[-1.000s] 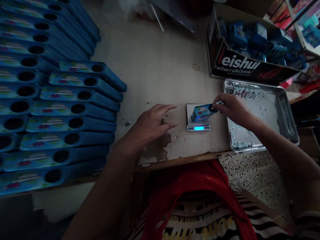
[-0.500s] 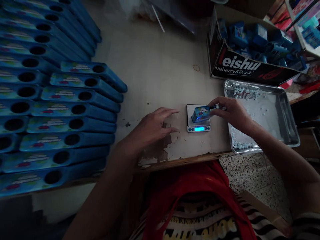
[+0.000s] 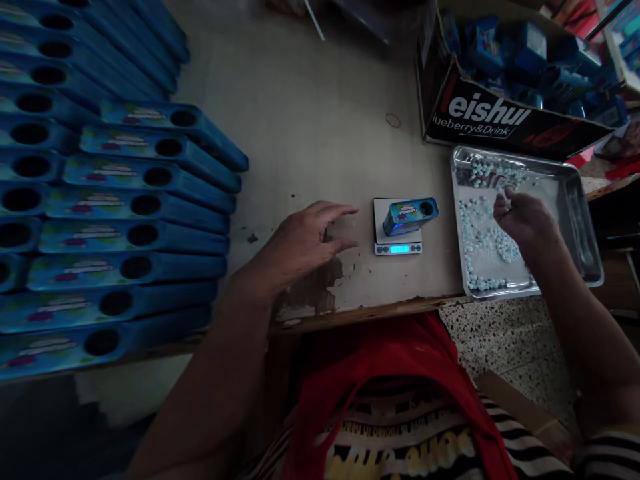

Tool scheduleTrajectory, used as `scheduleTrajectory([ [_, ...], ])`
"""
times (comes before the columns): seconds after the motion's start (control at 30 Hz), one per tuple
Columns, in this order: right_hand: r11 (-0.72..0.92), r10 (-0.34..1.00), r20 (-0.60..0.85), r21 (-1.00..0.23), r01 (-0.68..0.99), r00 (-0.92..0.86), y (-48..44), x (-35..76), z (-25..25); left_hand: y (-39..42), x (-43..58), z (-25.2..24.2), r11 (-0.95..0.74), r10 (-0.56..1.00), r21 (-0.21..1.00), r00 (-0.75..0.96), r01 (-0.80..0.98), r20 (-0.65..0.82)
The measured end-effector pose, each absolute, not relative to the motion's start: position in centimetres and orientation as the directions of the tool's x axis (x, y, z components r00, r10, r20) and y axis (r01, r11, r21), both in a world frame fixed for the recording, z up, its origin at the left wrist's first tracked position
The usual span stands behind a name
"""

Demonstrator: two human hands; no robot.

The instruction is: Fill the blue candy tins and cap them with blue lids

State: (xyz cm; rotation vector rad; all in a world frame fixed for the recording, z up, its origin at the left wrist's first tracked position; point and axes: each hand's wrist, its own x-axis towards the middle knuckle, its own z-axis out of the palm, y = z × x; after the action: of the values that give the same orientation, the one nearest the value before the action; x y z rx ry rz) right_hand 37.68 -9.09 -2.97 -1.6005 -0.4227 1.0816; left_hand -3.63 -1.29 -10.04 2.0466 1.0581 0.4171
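Note:
A small blue box [image 3: 411,211] with a round hole in its top stands on a digital scale [image 3: 399,249] with a lit blue display. My left hand [image 3: 314,235] hovers over the table just left of the scale, its thumb and fingers apart and nothing between them. Over the metal tray [image 3: 595,250] at the right, my right hand [image 3: 525,215] is closed, with pale candy balls at its fingertips. How many it holds is hidden. More pale blue and white candy balls [image 3: 507,245] lie scattered in the tray.
Rows of similar blue boxes [image 3: 120,267] fill the table's left side. A black-printed cardboard box [image 3: 495,123] full of blue boxes stands behind the tray. A rubber band [image 3: 393,121] lies on the table [image 3: 320,127]. The wooden front edge runs close below the scale.
My right hand has moved right, from the hole of the box on the scale to over the tray. The left hand has stayed open beside the scale. The view has shifted slightly.

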Motion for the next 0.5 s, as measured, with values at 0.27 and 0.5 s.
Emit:
scheduleTrajectory([
  [0.27,-0.463,0.729,-0.607,-0.778,-0.425,0.317,-13.1,36.7,-6.4,-1.6,-1.9,-7.9,-0.348,0.813,0.742,0.578,0.573,-0.065],
  [0.5,-0.428,0.785,-0.543,-0.823,-0.374,0.298,-12.5,35.7,-7.5,-2.4,-0.7,-6.3,-0.391,0.836,0.691,0.549,0.608,-0.011],
])
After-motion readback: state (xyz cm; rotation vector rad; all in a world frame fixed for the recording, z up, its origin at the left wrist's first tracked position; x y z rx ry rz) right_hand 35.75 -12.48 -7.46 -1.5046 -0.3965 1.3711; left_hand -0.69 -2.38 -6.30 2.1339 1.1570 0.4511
